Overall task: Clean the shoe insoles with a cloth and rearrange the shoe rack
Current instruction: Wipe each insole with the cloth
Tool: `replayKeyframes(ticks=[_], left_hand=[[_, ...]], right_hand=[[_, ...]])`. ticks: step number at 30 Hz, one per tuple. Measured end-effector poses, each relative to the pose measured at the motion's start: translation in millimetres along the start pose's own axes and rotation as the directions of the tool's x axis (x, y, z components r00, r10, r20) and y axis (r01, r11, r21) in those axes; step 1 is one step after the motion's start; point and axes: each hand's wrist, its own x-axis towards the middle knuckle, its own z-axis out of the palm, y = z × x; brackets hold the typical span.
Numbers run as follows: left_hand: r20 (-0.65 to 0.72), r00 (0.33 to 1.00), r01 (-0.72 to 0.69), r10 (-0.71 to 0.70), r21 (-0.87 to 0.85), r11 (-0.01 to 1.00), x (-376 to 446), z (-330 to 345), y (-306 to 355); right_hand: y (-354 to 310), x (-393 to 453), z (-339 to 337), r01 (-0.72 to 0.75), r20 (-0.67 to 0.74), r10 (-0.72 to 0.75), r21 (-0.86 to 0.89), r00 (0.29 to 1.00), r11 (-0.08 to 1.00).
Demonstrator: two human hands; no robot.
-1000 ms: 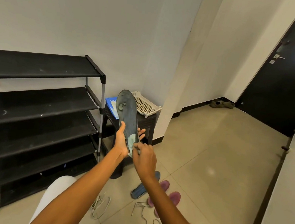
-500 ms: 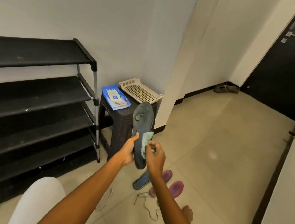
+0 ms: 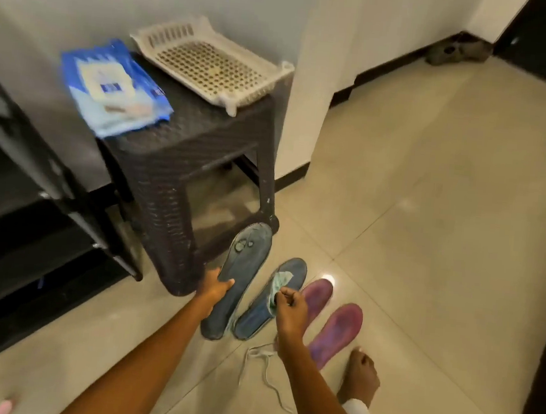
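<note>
The left hand (image 3: 215, 289) gripped the dark insole (image 3: 242, 276) about midway along its left edge, thumb lying across the face, and the insole ran long-ways away from the person, toe end up near the foot of the wicker stool (image 3: 187, 153), heel end down by the floor tiles. Just to its right a second blue insole (image 3: 266, 308) lay parallel, and over it the right hand (image 3: 290, 312) pinched the crumpled cloth (image 3: 280, 281). Two purple insoles (image 3: 336, 331) lay further right. Setting down looked the likely move, and the left hand was the nearer one for it
</note>
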Motion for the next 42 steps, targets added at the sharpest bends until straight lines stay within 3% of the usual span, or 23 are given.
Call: replayKeyframes(ticks=[4,9,13,17,21,24,28,32,37,42], left_hand=[[0.031,1.0,-0.011,0.005,0.2,0.98,88.4,37.1,-52.5],[0.03,0.999,-0.026,0.019,0.269,0.963,146.3,62.7,-96.1],[-0.056,0.996,-0.045,0.066,0.314,0.948,148.0,72.6,-105.3],[-0.205,0.954,-0.07,0.219,0.559,0.826,123.2,86.6,-93.0],[-0.01,0.9,-0.296,0.435,0.717,0.63,104.5,120.9,-73.6],[0.092,0.918,-0.326,0.385,0.728,0.603,107.8,159.9,-54.1],[0.059,0.954,-0.229,0.295,0.779,0.583,119.1,192.7,-48.9],[0.009,0.99,-0.123,0.143,0.567,0.815,123.4,186.0,-49.0],[0.052,0.989,-0.147,0.139,0.196,0.97,85.3,144.7,-25.4],[0.073,0.987,-0.123,0.143,-0.228,0.966,-2.5,64.0,38.2]], right_hand=[[71.0,75.6,5.9,-0.079,-0.017,0.079,0.009,0.997,0.997],[117.3,106.1,18.2,-0.049,-0.008,0.049,0.035,0.999,0.998],[131.8,102.5,27.7,-0.017,0.013,0.016,0.053,1.0,0.998],[124.8,98.5,24.2,-0.021,0.022,0.02,0.09,1.0,0.996],[112.6,109.9,14.2,-0.022,-0.032,0.027,0.142,0.999,0.99],[109.5,126.9,7.0,0.016,-0.084,-0.003,0.152,0.996,0.988],[116.4,145.6,-3.4,0.052,-0.108,-0.038,0.135,0.993,0.99],[118.1,144.1,-16.2,0.075,-0.076,-0.068,0.082,0.995,0.994],[69.0,106.9,-27.0,0.097,-0.017,-0.096,0.059,0.995,0.994],[-31.8,40.9,-27.9,0.201,0.016,-0.202,0.031,0.979,0.979]])
